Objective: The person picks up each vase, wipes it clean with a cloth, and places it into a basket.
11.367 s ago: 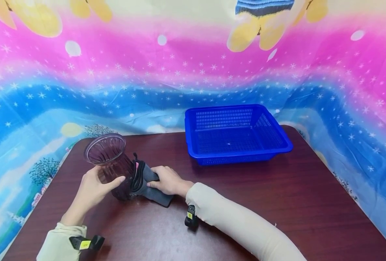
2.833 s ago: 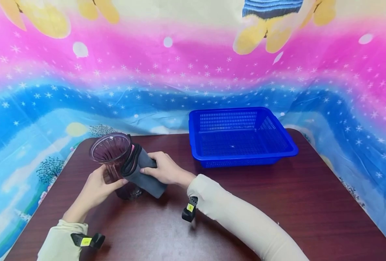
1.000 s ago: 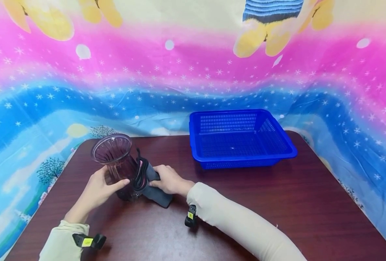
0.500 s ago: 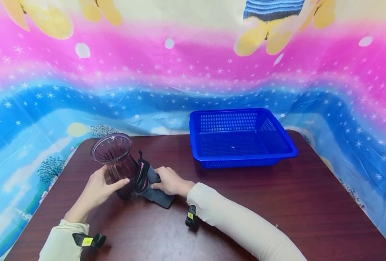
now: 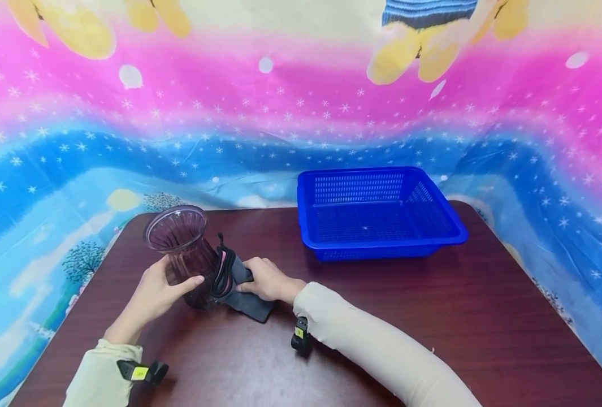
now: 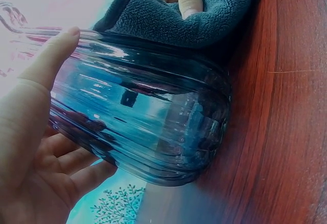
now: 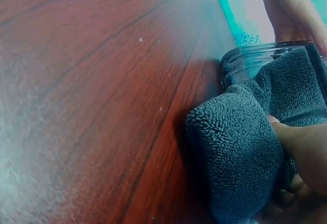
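A purple-tinted glass vase (image 5: 194, 260) with ribbed sides and a flared rim stands on the table, tilted slightly in the head view. My left hand (image 5: 155, 294) grips its side, thumb in front and fingers behind. In the left wrist view the thumb lies along the vase (image 6: 138, 106), its base close to the tabletop. My right hand (image 5: 266, 281) holds a folded dark grey towel (image 5: 250, 303) against the vase's lower right side. Fuzzy pile shows on the towel (image 7: 235, 137) in the right wrist view, where the right thumb (image 7: 286, 134) presses into its fold.
Behind and to the right, a blue perforated plastic basket (image 5: 382, 246) sits on the dark red-brown wooden table (image 5: 407, 316). A printed cloth backdrop (image 5: 260, 124) hangs around the table's far and side edges.
The towel was up near the vase's rim 2.8 s ago, then came down to its lower side. It has barely shifted in the last second. My left hand keeps its grip.
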Demonstrator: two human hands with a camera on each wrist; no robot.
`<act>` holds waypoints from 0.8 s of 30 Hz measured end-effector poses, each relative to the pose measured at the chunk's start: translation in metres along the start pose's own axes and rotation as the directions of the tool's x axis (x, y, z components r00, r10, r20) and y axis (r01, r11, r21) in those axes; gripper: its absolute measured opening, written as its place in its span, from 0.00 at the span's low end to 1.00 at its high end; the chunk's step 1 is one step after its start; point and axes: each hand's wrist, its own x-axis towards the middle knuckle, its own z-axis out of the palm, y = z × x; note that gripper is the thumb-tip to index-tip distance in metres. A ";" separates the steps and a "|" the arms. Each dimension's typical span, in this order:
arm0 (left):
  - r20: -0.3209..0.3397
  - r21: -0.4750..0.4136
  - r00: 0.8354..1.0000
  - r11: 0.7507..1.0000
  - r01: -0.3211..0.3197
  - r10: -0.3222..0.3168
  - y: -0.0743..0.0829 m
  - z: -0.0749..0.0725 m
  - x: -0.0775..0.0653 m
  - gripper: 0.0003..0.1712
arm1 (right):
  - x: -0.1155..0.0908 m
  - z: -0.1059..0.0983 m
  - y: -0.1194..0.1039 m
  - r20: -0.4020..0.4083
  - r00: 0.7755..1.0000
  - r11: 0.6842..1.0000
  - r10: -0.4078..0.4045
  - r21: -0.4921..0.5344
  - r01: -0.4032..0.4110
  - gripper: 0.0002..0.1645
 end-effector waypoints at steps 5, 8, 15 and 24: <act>-0.003 -0.010 1.000 1.000 -0.003 0.003 -0.001 0.001 0.001 0.37 | 0.000 -0.001 0.001 0.003 1.000 1.000 -0.003 0.007 0.003 0.15; -0.007 -0.011 1.000 1.000 -0.005 0.005 -0.001 0.002 0.001 0.36 | 0.000 -0.001 0.002 0.005 1.000 1.000 -0.007 0.013 0.007 0.14; -0.009 -0.021 1.000 1.000 -0.012 0.011 -0.001 0.002 0.000 0.36 | 0.000 0.001 0.004 -0.003 1.000 0.999 -0.016 0.036 0.016 0.11; -0.008 -0.016 1.000 1.000 -0.009 0.009 -0.001 0.002 0.000 0.36 | 0.001 -0.004 0.002 0.001 1.000 0.996 -0.026 0.081 0.026 0.11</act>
